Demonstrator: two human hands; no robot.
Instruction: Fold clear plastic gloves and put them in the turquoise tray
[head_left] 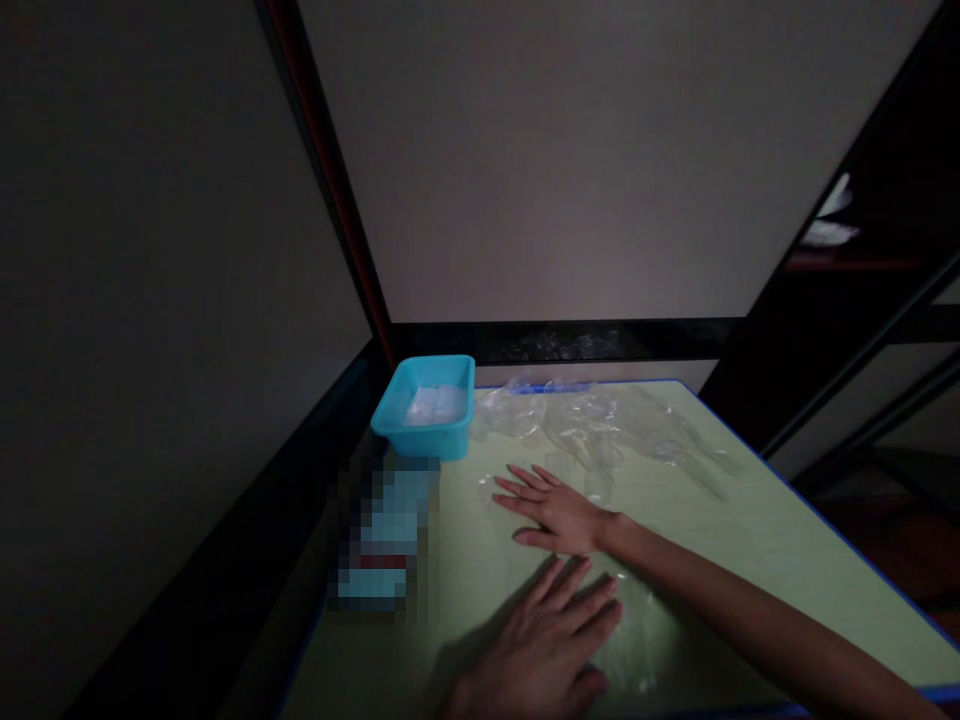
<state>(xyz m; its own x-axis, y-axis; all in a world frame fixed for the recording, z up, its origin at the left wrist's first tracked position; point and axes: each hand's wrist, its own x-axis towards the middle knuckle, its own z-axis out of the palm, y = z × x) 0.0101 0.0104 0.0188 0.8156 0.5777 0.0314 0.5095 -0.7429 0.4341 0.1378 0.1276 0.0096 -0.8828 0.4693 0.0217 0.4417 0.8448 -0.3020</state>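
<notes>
Well, at the far left a pixelated patch (386, 535) is hiding something blue with a red band; what it is, I cannot tell. Just beyond it, a blue basin (424, 440) is standing upright in the back left corner of the desk (765, 520), holding whitish, filmy material (439, 404) low inside, well below its rim. Because the basin is sitting so near the edge, a sideways bump could be sending it off.

Coming from the bottom, the left hand (536, 640) is lying palm down, its fingers spread and gripping nothing. Above it, the right hand (566, 515) is pressing flat as well, fingers fanned towards the left, likewise without a grip. Clear plastic film (637, 645) is lying around and seemingly beneath both hands. With the palms working so close together, they could be pushing against each other and wrinkling it; being thin, it could also be clinging to the skin and shifting.

Behind and to the right, crumpled clear plastic (615, 425) is spreading across the back; a sweeping right forearm could be catching it and dragging it along.
</notes>
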